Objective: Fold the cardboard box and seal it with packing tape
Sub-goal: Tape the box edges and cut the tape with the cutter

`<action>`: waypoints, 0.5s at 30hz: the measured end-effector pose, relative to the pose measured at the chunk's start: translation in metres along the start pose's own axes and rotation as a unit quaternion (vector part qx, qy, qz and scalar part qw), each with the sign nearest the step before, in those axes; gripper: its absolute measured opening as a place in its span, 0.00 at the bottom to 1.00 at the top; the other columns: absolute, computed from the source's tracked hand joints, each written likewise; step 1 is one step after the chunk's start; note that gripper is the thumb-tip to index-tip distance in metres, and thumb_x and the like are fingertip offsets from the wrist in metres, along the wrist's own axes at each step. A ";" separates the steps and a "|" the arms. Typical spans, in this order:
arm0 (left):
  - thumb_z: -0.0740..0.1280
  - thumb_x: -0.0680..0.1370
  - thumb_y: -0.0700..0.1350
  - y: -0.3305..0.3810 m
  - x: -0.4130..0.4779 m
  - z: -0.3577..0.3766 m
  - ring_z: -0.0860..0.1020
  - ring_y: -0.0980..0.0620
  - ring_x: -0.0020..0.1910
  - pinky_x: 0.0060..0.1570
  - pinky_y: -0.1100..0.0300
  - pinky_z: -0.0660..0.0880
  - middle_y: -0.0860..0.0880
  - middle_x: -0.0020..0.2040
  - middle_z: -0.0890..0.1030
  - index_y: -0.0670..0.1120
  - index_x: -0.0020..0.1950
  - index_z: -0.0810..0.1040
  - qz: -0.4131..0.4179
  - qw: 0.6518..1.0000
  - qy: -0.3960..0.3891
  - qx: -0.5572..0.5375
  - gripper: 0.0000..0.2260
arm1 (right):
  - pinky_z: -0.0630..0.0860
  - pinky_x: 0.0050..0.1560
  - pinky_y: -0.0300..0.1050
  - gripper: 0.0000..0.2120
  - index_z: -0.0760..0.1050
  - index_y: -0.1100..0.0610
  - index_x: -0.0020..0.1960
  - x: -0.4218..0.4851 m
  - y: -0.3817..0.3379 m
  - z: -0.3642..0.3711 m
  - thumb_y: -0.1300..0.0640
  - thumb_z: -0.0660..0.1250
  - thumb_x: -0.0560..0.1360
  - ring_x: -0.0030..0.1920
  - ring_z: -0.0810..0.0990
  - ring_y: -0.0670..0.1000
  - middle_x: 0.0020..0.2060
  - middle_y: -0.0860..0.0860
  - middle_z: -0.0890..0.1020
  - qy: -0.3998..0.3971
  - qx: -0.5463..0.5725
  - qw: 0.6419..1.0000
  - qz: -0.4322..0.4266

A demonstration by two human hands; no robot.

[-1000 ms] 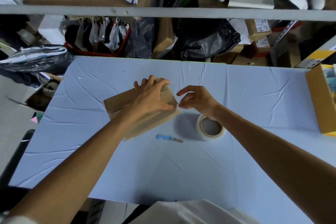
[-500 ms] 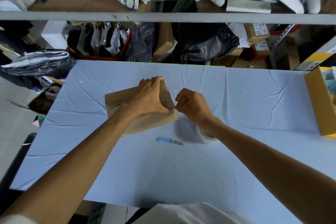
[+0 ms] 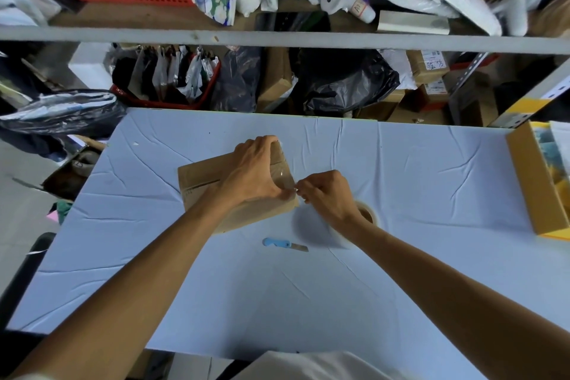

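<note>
Holds the cardboard box (image 3: 203,179) flat on the blue-covered table (image 3: 416,182) under the left hand (image 3: 256,173): fingers curled over the far edge, thumb stretched down to the near right corner, palm bearing on the top face. Pinches with the right hand (image 3: 327,199), fingertips drawn tightly together just off the left thumb tip, at a small pale tape end (image 3: 296,192) at the box's right edge; too small to be sure, but reads as the loose tail of the glossy clear strip (image 3: 281,175) running from the left fingers back toward the thumb. Leaves the tape roll (image 3: 368,215) lying under the right wrist, half hidden, and a blue-handled knife (image 3: 285,245) nearer the body than either thumb. Judging by looks: light, probably empty, stiff across its panels yet soft along the creases, so apt to slide on the cloth and to spring open at the flaps unless pinned. Best taken as now, spanning the top from far edge to near corner, with pressure beside the seam rather than on it. Expect the tape to be thin, limp and sticky, prone to curl onto itself or onto skin; take it only at the very tip, between thumb and forefinger, and keep it taut while smoothing down over the corner.
</note>
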State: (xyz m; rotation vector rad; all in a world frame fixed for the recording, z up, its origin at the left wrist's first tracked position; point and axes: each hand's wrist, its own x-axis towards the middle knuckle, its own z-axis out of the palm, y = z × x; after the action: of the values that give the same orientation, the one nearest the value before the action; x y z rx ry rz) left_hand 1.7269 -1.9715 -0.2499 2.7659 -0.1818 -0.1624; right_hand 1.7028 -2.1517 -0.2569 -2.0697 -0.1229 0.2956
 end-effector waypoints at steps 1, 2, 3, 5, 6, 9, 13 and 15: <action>0.75 0.56 0.66 0.001 -0.001 0.000 0.71 0.46 0.59 0.61 0.51 0.66 0.47 0.63 0.72 0.47 0.66 0.63 0.005 1.000 0.001 -0.005 0.46 | 0.71 0.34 0.48 0.13 0.81 0.56 0.31 -0.002 0.000 0.000 0.56 0.67 0.74 0.30 0.75 0.55 0.27 0.57 0.79 0.002 -0.009 1.000 -0.011; 0.76 0.56 0.66 0.003 -0.001 0.001 0.70 0.45 0.60 0.61 0.51 0.66 0.46 0.63 0.72 0.47 0.67 0.62 0.011 1.000 0.005 -0.008 0.47 | 0.69 0.33 0.47 0.14 0.81 0.52 0.31 -0.004 0.000 0.001 0.54 0.68 0.74 0.28 0.72 0.51 0.26 0.55 0.78 0.002 -0.012 1.000 -0.014; 0.76 0.56 0.66 0.004 -0.001 0.001 0.70 0.46 0.60 0.62 0.51 0.65 0.46 0.63 0.72 0.47 0.67 0.62 0.015 1.000 0.008 -0.008 0.47 | 0.68 0.33 0.46 0.13 0.83 0.53 0.33 -0.004 -0.001 0.002 0.51 0.68 0.75 0.27 0.70 0.48 0.25 0.54 0.77 0.003 -0.008 1.000 -0.009; 0.76 0.55 0.66 0.008 0.000 0.001 0.71 0.46 0.60 0.61 0.52 0.66 0.47 0.63 0.72 0.47 0.67 0.62 0.021 1.000 0.018 -0.007 0.48 | 0.66 0.33 0.44 0.15 0.84 0.59 0.36 -0.003 -0.003 0.002 0.50 0.69 0.74 0.28 0.67 0.48 0.25 0.56 0.75 0.011 -0.007 1.000 0.009; 0.76 0.54 0.66 0.009 0.001 0.001 0.71 0.46 0.60 0.61 0.52 0.66 0.47 0.63 0.72 0.47 0.67 0.62 0.022 0.999 0.023 -0.009 0.48 | 0.66 0.33 0.45 0.17 0.83 0.62 0.36 -0.002 -0.004 0.001 0.50 0.69 0.74 0.28 0.68 0.52 0.27 0.60 0.76 0.015 -0.010 1.000 0.011; 0.77 0.55 0.64 0.012 0.003 0.000 0.70 0.46 0.60 0.62 0.52 0.65 0.47 0.64 0.72 0.47 0.68 0.62 0.020 0.999 0.024 -0.026 0.48 | 0.71 0.36 0.50 0.19 0.81 0.68 0.39 -0.001 -0.003 -0.003 0.51 0.68 0.75 0.37 0.77 0.64 0.35 0.67 0.80 0.023 -0.030 0.999 -0.009; 0.77 0.57 0.63 0.018 0.002 -0.002 0.68 0.45 0.65 0.65 0.51 0.63 0.46 0.67 0.69 0.46 0.71 0.60 0.033 0.999 0.004 -0.035 0.49 | 0.72 0.38 0.50 0.19 0.80 0.68 0.37 -0.006 0.002 -0.008 0.53 0.67 0.76 0.37 0.79 0.63 0.33 0.66 0.81 0.029 -0.035 0.999 -0.027; 0.77 0.57 0.65 0.020 0.000 -0.007 0.60 0.43 0.72 0.71 0.47 0.55 0.44 0.73 0.61 0.46 0.75 0.53 0.035 0.999 -0.033 -0.006 0.55 | 0.71 0.35 0.49 0.19 0.79 0.70 0.37 -0.008 0.005 -0.008 0.54 0.67 0.76 0.35 0.77 0.63 0.33 0.67 0.79 0.036 -0.030 0.998 -0.030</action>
State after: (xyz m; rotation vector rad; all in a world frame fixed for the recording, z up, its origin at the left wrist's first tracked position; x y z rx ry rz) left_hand 1.7258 -1.9874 -0.2366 2.7390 -0.2936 -0.2371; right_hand 1.6972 -2.1630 -0.2560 -2.1296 -0.1519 0.1827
